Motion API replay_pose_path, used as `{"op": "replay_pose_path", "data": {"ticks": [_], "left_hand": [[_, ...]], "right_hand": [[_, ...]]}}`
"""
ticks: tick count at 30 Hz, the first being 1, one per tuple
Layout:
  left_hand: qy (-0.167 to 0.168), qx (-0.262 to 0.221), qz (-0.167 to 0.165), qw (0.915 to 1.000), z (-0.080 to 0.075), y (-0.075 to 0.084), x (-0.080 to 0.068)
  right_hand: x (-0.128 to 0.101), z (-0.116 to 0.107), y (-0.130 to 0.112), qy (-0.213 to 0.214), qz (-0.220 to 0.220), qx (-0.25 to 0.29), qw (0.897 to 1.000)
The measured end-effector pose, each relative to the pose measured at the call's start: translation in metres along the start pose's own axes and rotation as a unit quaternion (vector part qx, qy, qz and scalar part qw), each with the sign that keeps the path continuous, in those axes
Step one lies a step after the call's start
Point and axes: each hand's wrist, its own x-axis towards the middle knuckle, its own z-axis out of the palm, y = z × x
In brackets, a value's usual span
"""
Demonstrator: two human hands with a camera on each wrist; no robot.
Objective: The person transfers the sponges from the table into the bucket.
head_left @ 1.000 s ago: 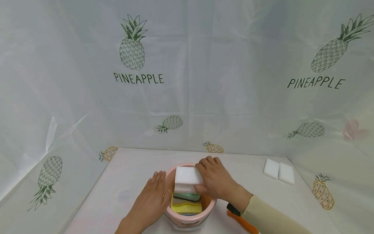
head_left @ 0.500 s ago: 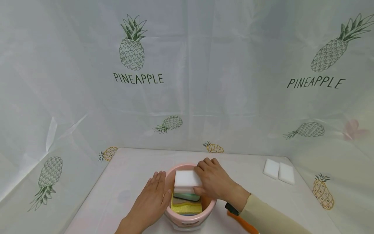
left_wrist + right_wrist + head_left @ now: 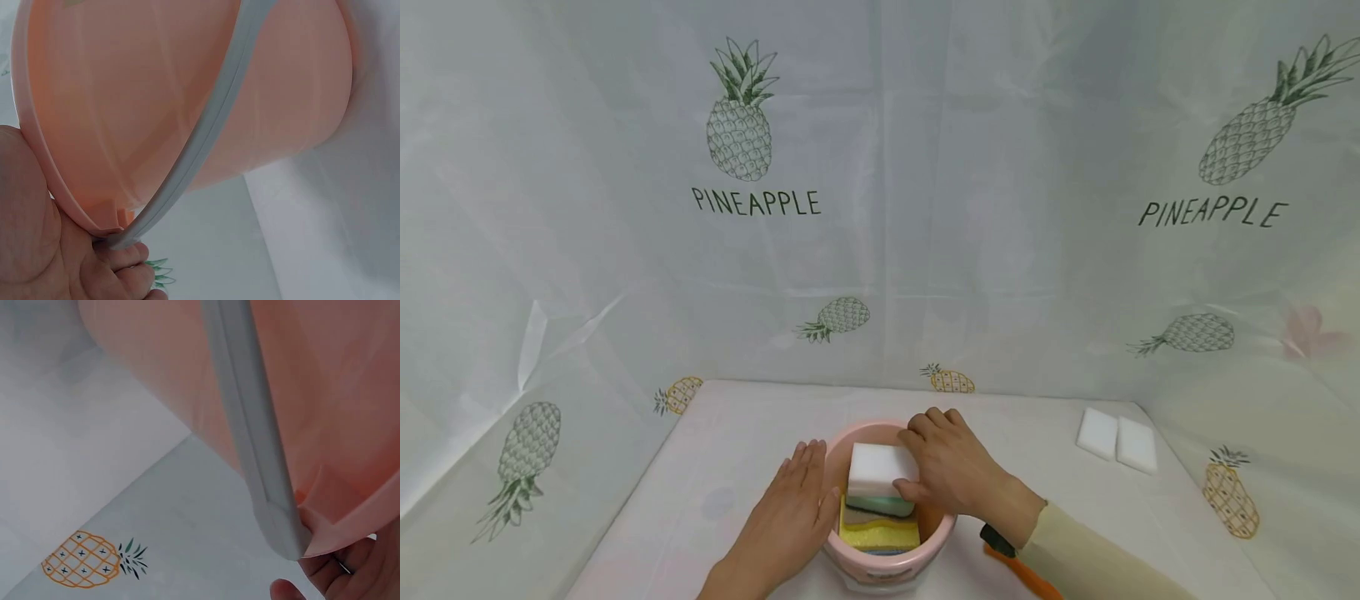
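Note:
A pink bucket [image 3: 859, 437] stands on the table near the front edge. Inside it lies a stack of sponges, with a yellow sponge [image 3: 880, 533] low and a green one [image 3: 880, 505] above it. My right hand [image 3: 951, 467] grips a white sponge block [image 3: 877, 468] on top of the stack, inside the rim. My left hand [image 3: 790, 517] lies flat against the bucket's left outer wall, fingers straight. In the left wrist view the bucket wall [image 3: 156, 94] and its grey handle [image 3: 200, 137] fill the frame. The right wrist view shows the same bucket wall [image 3: 325, 394] and grey handle [image 3: 250, 425].
Two white sponge blocks [image 3: 1116, 438] lie side by side at the table's back right. An orange and black tool [image 3: 1018, 567] lies beside the bucket by my right sleeve. A pineapple-print sheet [image 3: 880, 208] hangs behind and at both sides of the table.
My right hand has lowered the white sponge block from above the rim down onto the stack inside the bucket. The left hand has stayed against the bucket.

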Motion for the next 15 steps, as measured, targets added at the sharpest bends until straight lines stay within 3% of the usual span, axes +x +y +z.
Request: {"op": "replay_pose_path", "data": {"ticks": [11, 15], "left_hand": [[-0.007, -0.009, -0.001, 0.9999, 0.0, 0.001, -0.001], [-0.006, -0.01, 0.0, 0.9999, 0.001, 0.0, -0.001]], "right_hand": [[-0.024, 0.004, 0.016, 0.1, 0.058, 0.037, 0.993], [-0.04, 0.004, 0.027, 0.114, 0.089, 0.054, 0.988]]}}
